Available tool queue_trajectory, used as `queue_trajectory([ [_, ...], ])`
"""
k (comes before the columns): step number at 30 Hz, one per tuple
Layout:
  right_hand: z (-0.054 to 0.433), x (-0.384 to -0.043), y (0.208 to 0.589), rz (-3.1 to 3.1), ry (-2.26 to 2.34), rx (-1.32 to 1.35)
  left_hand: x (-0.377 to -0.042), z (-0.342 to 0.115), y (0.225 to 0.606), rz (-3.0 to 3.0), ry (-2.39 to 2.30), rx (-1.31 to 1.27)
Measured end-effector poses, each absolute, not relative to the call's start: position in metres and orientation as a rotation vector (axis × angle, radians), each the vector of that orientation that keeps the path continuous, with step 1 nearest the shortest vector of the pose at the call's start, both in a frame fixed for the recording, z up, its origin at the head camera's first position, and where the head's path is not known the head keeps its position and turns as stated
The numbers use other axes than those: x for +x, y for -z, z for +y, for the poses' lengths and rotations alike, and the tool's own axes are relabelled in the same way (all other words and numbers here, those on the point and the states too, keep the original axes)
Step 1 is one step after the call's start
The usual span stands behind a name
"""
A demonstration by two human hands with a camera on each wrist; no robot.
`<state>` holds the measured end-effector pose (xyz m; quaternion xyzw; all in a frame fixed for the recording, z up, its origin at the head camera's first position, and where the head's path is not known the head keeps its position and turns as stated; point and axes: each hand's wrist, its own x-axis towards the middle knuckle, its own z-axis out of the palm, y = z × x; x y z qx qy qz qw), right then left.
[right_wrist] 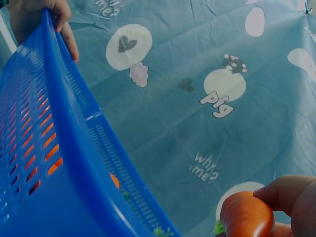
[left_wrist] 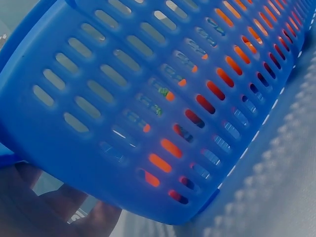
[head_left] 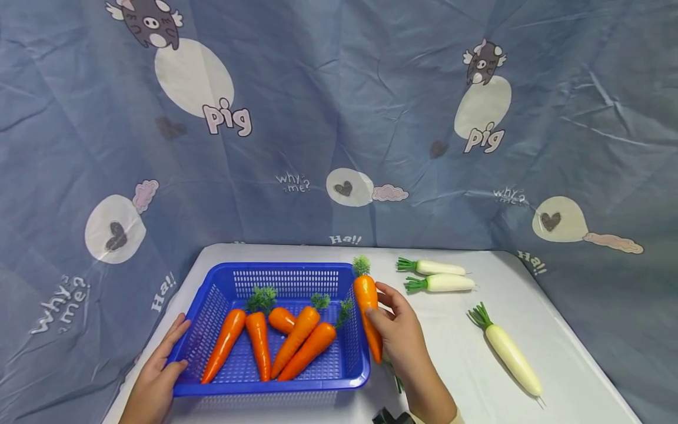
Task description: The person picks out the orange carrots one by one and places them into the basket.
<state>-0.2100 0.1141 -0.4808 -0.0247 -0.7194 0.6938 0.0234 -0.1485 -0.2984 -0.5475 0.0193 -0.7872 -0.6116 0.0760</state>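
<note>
My right hand [head_left: 401, 330] pinches an orange carrot [head_left: 366, 300] with a green leafy top, held upright at the right rim of a blue plastic basket [head_left: 265, 386]. The right wrist view shows the same carrot [right_wrist: 247, 215] between thumb and fingers. On the basket's left side, my left hand [head_left: 159, 368] grips the rim, its thumb over the front left corner. Several carrots [head_left: 259, 341] with green tops lie inside the basket, their tips toward me. Through the slotted wall in the left wrist view, orange patches of them show beside the left fingers [left_wrist: 64, 201].
Two white radishes [head_left: 442, 283] lie side by side at the back right of the white table [head_left: 450, 353]. A larger white radish [head_left: 512, 359] rests further right. Green leaves [head_left: 394, 377] peek out under my right wrist. A blue printed curtain [head_left: 339, 118] hangs behind the table.
</note>
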Motion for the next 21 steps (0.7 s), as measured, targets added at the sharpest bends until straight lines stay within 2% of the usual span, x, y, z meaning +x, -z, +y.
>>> queue_trajectory([
  [21,0.095,-0.207,0.474,-2.183,-2.243,-0.005,-0.147,-0.294,0.542,-2.371,1.805,0.185],
])
